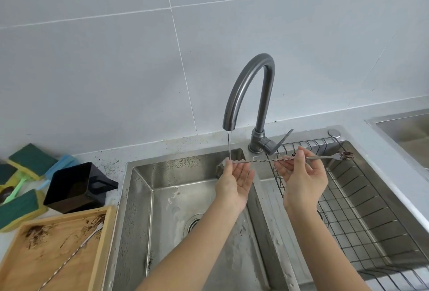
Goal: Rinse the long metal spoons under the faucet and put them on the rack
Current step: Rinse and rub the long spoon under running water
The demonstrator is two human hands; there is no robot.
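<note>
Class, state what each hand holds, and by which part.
Both hold one long twisted metal spoon: left hand at its end under the water, right hand pinching mid-shaft.

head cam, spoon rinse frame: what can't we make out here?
- Spoon left end: hidden by left hand fingers and water, head view.
- Second spoon on the tray: cut off by the bottom edge.
- Rack: near corner cut off by the right and bottom edges.
- Drain: partly hidden by the left forearm.

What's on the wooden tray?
On the wooden tray lies one long metal spoon, slanting across it, with brown crumbs and smears around it. The tray's near end runs out of the picture, so anything there can't be seen.
</note>
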